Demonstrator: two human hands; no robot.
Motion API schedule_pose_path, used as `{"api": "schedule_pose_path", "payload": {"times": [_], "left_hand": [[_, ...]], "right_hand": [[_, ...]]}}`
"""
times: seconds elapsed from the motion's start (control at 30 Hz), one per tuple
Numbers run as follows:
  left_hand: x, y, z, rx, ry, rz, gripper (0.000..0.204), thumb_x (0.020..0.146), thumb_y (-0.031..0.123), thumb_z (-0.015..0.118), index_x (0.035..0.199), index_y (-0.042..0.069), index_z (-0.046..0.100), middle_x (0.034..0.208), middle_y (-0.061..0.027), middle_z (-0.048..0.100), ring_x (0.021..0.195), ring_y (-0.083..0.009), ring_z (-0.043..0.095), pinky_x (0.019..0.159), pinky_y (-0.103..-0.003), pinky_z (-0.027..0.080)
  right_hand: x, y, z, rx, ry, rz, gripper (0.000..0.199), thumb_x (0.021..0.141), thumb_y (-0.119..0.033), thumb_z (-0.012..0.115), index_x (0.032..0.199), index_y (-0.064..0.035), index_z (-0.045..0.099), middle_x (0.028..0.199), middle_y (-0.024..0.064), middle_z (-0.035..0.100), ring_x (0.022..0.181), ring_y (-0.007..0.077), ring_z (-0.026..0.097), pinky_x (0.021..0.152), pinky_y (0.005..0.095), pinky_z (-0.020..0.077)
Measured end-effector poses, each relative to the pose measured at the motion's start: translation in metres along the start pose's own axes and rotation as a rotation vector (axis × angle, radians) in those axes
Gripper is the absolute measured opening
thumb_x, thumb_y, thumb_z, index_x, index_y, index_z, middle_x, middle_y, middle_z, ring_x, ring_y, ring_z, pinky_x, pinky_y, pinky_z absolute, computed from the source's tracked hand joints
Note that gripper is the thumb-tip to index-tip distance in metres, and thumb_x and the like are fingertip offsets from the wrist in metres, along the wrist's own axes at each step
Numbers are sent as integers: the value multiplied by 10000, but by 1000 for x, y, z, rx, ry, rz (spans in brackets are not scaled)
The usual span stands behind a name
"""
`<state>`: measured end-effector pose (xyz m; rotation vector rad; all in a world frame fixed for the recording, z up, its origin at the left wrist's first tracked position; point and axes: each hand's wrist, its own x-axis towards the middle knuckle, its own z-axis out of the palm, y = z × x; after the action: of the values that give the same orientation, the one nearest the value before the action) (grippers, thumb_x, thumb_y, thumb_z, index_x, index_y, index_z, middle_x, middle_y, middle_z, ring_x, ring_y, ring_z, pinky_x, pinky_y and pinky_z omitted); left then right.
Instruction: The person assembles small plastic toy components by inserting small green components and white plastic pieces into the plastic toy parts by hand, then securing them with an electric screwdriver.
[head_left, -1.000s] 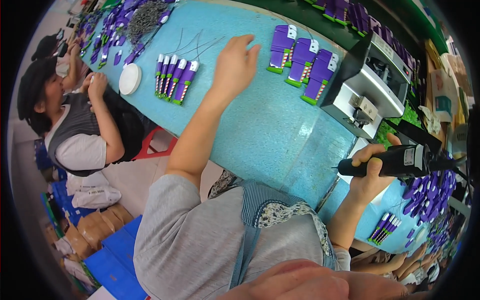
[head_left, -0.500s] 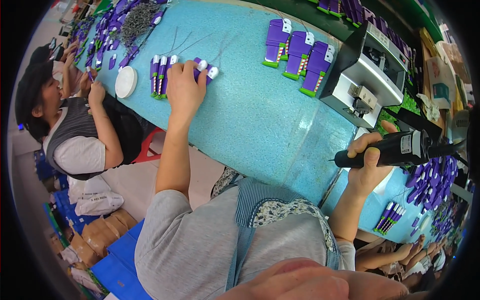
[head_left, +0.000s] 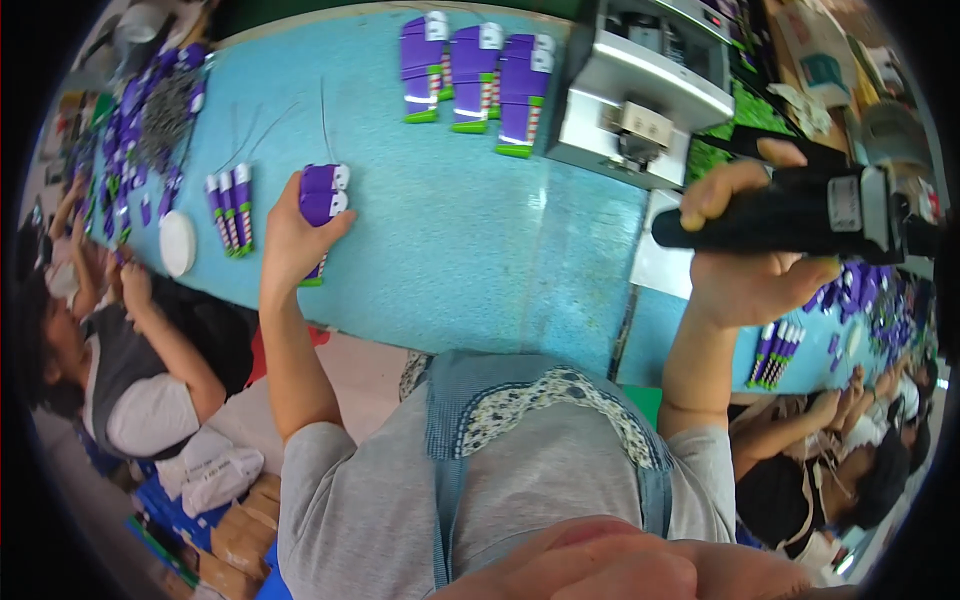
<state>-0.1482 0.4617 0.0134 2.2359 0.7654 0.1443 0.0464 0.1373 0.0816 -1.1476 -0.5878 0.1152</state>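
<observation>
Since a moment ago the left hand [head_left: 290, 235] has gathered two purple pieces [head_left: 322, 205] off the row on the blue table [head_left: 470, 240].
Fingers wrapped round them, long axes pointing away; three purple pieces [head_left: 230, 210] lie just left. Right hand [head_left: 750, 260], well apart, grips a black power tool [head_left: 800, 210].

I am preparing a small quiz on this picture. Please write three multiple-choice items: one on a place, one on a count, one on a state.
1. Where do the purple parts in the left hand lie?
A. on the blue table
B. on the floor
C. on the grey machine

2. How many purple parts lie beside the white disc?
A. one
B. three
C. six

3. The right hand is
A. empty
B. flat on the table
C. gripping a black tool

Answers: 1 A, the purple bundle rests on the blue table. 2 B, three lie side by side. 3 C, fingers wrap the black tool.
</observation>
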Motion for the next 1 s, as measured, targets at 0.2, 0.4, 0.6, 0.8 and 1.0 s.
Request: {"api": "schedule_pose_path", "payload": {"times": [0.2, 0.4, 0.6, 0.8, 1.0], "left_hand": [[-18, 67, 69, -874, -314, -186, 431, 743, 56, 753, 1105, 25, 521, 847, -66, 635, 662, -129, 615, 590, -259, 509], [-32, 113, 127, -1345, -670, -437, 436, 819, 99, 702, 1188, 37, 478, 983, -126, 654, 726, -186, 660, 613, -311, 551], [-36, 133, 141, -1367, -710, -441, 407, 841, 52, 653, 1202, 31, 465, 1104, -122, 624, 916, -232, 666, 686, -321, 557], [-39, 140, 139, -1325, -717, -439, 374, 841, 34, 641, 1175, 28, 473, 1088, -101, 625, 917, -227, 666, 697, -322, 556], [-40, 139, 141, -1312, -696, -445, 359, 842, 37, 641, 1161, 29, 476, 1058, -94, 630, 901, -220, 668, 696, -321, 554]], "right_hand": [[46, 10, -1, 349, -260, -240, 951, 754, -851, 309, 1227, -37, 449, 829, 166, 579, 694, 226, 548, 639, 339, 450], [40, 25, 11, 283, -191, -214, 938, 739, -864, 310, 1133, -30, 484, 748, 165, 577, 592, 235, 542, 551, 341, 454], [5, 6, 21, 215, -165, -146, 935, 734, -854, 359, 1178, -38, 471, 752, 149, 561, 587, 226, 515, 582, 363, 425], [-5, 8, 23, 37, -151, -195, 893, 752, -823, 393, 1145, -25, 479, 678, 156, 559, 498, 241, 514, 526, 366, 454], [-5, 16, 27, 80, -168, -237, 891, 753, -821, 392, 1137, -25, 496, 668, 154, 551, 487, 238, 506, 509, 362, 445]]}}
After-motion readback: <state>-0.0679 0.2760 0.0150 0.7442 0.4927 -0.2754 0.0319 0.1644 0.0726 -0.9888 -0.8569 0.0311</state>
